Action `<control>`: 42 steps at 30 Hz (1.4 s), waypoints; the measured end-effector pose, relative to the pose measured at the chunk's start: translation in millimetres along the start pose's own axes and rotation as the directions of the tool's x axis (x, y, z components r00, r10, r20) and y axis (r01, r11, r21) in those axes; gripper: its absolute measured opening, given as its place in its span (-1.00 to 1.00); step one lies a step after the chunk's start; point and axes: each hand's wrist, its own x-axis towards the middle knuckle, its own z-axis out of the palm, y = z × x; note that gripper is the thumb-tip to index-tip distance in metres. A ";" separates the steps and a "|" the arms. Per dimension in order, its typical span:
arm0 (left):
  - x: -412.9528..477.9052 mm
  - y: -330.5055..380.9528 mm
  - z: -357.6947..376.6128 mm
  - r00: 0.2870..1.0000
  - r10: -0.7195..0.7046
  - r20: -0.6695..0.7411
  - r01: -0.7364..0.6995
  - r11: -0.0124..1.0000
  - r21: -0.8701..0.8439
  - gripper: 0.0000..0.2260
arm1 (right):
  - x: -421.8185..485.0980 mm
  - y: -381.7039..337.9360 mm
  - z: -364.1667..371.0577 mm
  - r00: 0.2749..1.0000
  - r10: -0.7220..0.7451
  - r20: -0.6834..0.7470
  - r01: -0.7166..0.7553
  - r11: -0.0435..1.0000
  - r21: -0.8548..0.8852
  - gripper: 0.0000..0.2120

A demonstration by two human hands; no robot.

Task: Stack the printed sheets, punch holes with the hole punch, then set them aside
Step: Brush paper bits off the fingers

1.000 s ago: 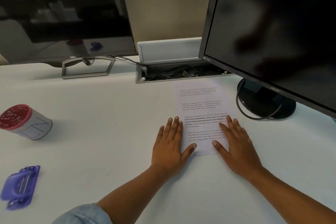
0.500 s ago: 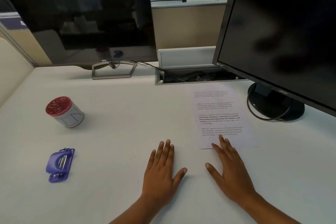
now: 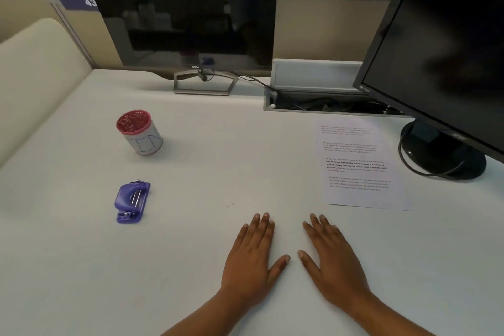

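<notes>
The printed sheets [image 3: 360,166] lie flat in one stack on the white desk [image 3: 207,166], at the right, just in front of the right monitor's stand. A purple hole punch [image 3: 132,202] sits on the desk at the left, far from the paper. My left hand [image 3: 255,256] and my right hand [image 3: 334,256] rest palm down on the desk side by side, fingers spread, holding nothing. Both hands are below and to the left of the sheets and touch neither the paper nor the punch.
A white cup with a red top [image 3: 139,132] stands behind the hole punch. A dark monitor [image 3: 188,13] stands at the back, a second monitor [image 3: 441,49] at the right with its round base [image 3: 441,155]. A cable tray [image 3: 321,105] is open at the back.
Both hands have slid off the sheets toward me and now lie on bare desk. The view has turned left, bringing the punch and cup further into view.
</notes>
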 end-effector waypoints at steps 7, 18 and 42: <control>-2.2 1.8 -1.4 1.000 -0.004 0.031 0.004 1.000 -0.001 -0.37 | -7.2 -1.4 -2.6 0.998 -0.004 0.055 0.007 0.999 -0.049 -0.39; -19.1 -32.9 -26.9 0.972 0.191 -0.140 -0.221 0.944 -0.246 -0.51 | -6.4 -9.4 -8.6 0.998 0.027 0.059 -0.029 0.999 0.032 -0.41; -8.4 -150.1 -47.9 0.902 -0.393 -0.179 0.371 0.917 -0.145 -0.50 | 79.0 -128.6 -18.6 0.950 0.013 0.313 -0.067 0.984 0.163 -0.85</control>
